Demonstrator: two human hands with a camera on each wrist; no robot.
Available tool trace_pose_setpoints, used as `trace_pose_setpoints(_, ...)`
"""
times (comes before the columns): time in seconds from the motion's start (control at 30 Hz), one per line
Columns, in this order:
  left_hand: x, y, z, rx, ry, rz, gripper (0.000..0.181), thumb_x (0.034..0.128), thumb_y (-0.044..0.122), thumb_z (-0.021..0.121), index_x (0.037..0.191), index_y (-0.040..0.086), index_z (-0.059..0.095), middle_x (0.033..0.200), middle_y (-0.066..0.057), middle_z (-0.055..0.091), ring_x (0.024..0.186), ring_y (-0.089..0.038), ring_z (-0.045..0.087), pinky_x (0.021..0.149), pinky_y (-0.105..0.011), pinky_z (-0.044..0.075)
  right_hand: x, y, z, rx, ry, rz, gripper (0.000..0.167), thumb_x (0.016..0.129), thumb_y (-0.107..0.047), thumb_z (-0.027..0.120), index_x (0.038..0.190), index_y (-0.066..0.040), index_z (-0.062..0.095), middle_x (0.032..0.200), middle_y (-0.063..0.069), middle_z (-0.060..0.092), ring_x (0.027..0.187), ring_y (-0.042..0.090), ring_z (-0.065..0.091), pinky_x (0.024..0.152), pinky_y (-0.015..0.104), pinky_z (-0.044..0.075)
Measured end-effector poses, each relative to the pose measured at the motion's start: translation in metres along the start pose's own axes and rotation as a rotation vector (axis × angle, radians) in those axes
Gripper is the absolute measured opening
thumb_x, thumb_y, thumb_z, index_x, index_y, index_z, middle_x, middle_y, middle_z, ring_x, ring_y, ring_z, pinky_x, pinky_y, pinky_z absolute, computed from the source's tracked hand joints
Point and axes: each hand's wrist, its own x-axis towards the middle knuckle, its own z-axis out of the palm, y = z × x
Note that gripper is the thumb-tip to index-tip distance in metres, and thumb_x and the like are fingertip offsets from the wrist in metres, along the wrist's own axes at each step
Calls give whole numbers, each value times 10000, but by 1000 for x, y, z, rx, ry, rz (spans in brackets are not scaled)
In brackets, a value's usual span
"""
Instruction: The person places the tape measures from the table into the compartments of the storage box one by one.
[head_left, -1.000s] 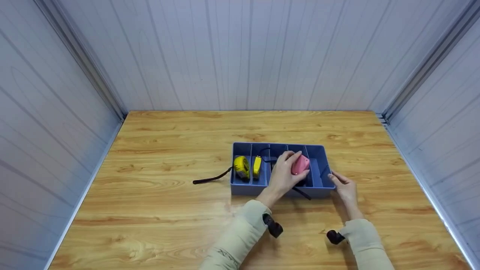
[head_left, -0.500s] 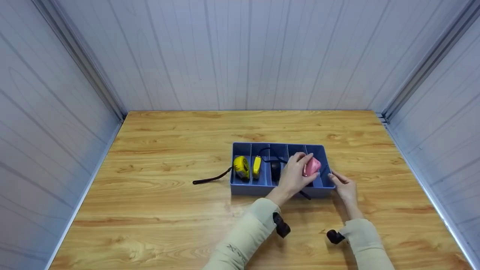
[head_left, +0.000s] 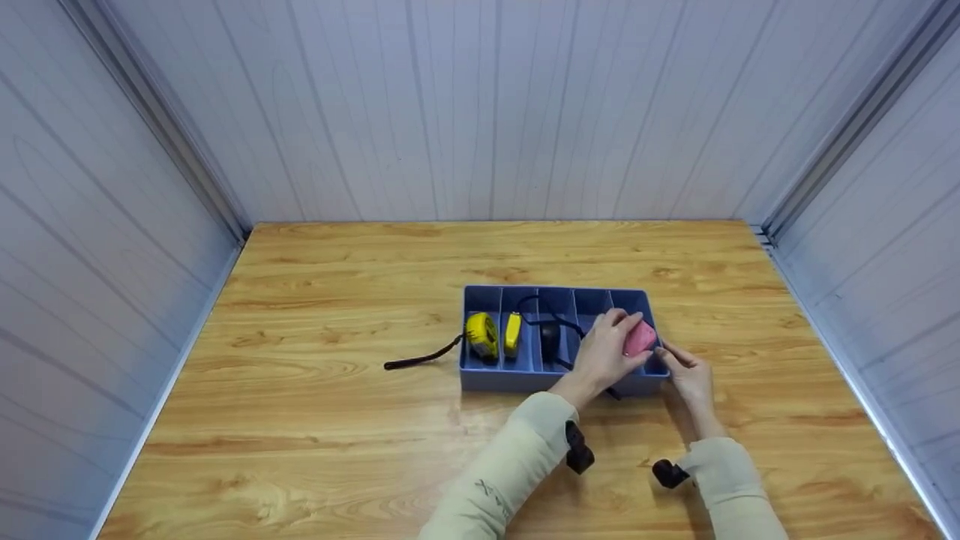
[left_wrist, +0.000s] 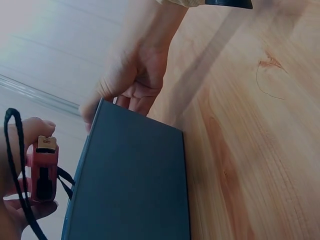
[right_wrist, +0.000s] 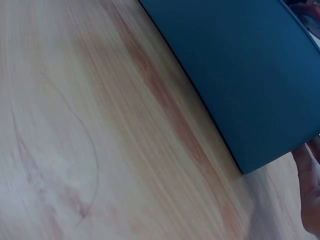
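My left hand [head_left: 609,349] holds a pink tape measure [head_left: 640,339] over the rightmost compartment of a blue divided box [head_left: 555,381]. In the left wrist view the metal hook end of the pink tape measure [left_wrist: 45,167] shows between finger and thumb, with a black strap hanging beside it. My right hand [head_left: 690,379] grips the box's front right corner, thumb on the rim. In the left compartments sit a yellow tape measure [head_left: 481,336] and a narrower yellow case [head_left: 513,334]. A black rounded object [head_left: 550,341] with a cord lies in the middle one.
The box stands on a wood-grain table [head_left: 300,420]. A black wrist strap [head_left: 420,361] hangs over its left side onto the table. Pale panel walls [head_left: 480,112] close in the back and both sides.
My left hand has moved to the right with the pink tape measure, from the fourth compartment to above the rightmost one. The black object has come into view. My right hand has stayed at the corner.
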Motion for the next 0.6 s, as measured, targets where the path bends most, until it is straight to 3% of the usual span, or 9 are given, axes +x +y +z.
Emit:
trace_pose_setpoints(0.13, 4, 3, 3, 40, -24, -7, 540, 746, 409, 678, 1211, 162, 557, 1142, -15, 512, 997, -126, 477, 788, -182, 431, -6, -7, -1, -100, -37, -98, 138, 758, -200, 700, 863, -290, 714, 791, -207, 635, 780, -56, 562, 700, 100, 438)
trace_pose_setpoints(0.23, 6, 4, 6, 72, -48, -11, 543, 748, 428, 669, 1213, 174, 553, 1146, -8, 507, 1000, -124, 476, 776, -195, 443, -14, -16, 1, -157, -37, -151, 133, 771, -210, 683, 871, -292, 711, 783, -235, 619, 760, -89, 549, 696, 77, 419)
trace_pose_setpoints(0.27, 7, 5, 6, 80, -57, -14, 545, 750, 434, 665, 1217, 180, 549, 1149, -6, 505, 1003, -123, 475, 770, -199, 448, -16, -19, 2, -162, -33, -160, 140, 775, -192, 677, 899, -242, 717, 785, -228, 618, 754, -91, 547, 692, 74, 417)
trace_pose_setpoints(0.37, 8, 6, 8, 91, -82, -20, 549, 752, 440, 660, 1226, 190, 541, 1153, -3, 500, 1004, -125, 475, 745, -216, 463, -26, -32, 8, -110, -24, -129, 163, 790, -105, 638, 935, -116, 711, 766, -197, 625, 738, -66, 556, 685, 93, 429)
trace_pose_setpoints(0.43, 9, 6, 10, 95, -91, -20, 551, 752, 441, 660, 1230, 198, 538, 1154, 1, 499, 1000, -122, 475, 736, -221, 467, -29, -37, 11, -84, -13, -104, 162, 799, -57, 617, 924, -104, 708, 743, -193, 622, 731, -51, 562, 679, 104, 439)
trace_pose_setpoints(0.6, 10, 6, 13, 104, -108, -15, 555, 748, 434, 668, 1234, 201, 534, 1155, 6, 500, 992, -122, 473, 737, -227, 465, -32, -45, 14, -69, -7, -21, 230, 818, -49, 609, 788, -266, 680, 715, -217, 613, 745, -46, 557, 692, 115, 438)
